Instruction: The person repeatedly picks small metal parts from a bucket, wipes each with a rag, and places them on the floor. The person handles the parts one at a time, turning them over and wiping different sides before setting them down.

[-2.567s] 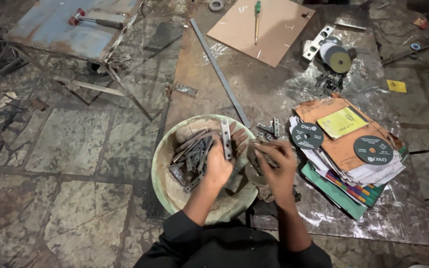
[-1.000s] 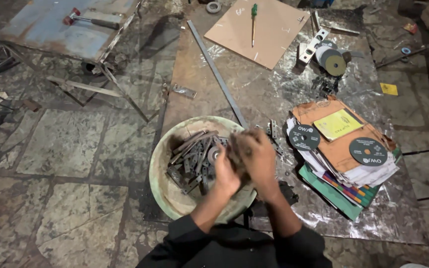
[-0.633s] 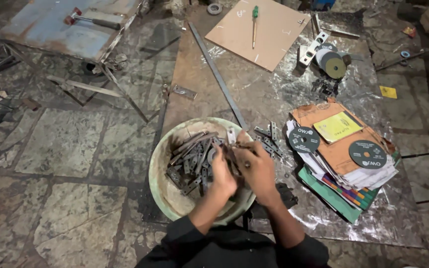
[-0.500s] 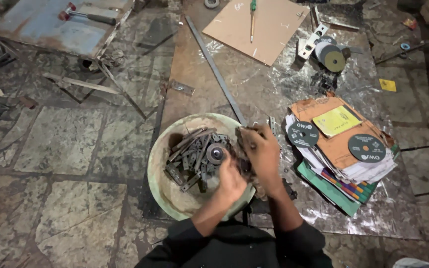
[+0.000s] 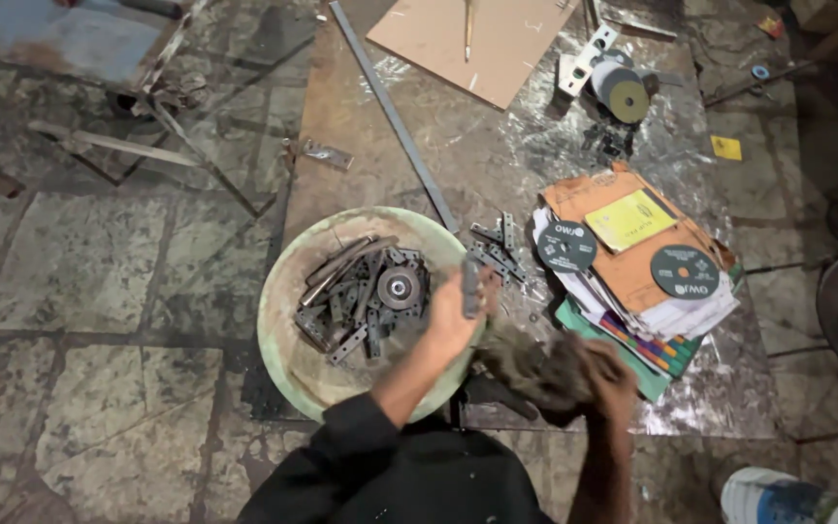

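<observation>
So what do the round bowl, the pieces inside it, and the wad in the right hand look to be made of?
Bowl: likely plastic, pale green, matte and grimy. Pieces: dark metal, dull grey, flat strips with holes plus a round part. Wad in the right hand: seemingly cloth, dark brown, crumpled and soft-edged.

This is a metal workshop with the work done at floor level. A worn stone-slab floor fills the left of the frame, strewn with steel offcuts. A scratched metal sheet serves as the work surface in the middle. At lower centre, a pale green basin holds hinges and small steel parts. A long flat steel bar runs across the upper centre, an angle grinder lies at upper right, and abrasive cutting discs sit on a stack of packets at right.
</observation>
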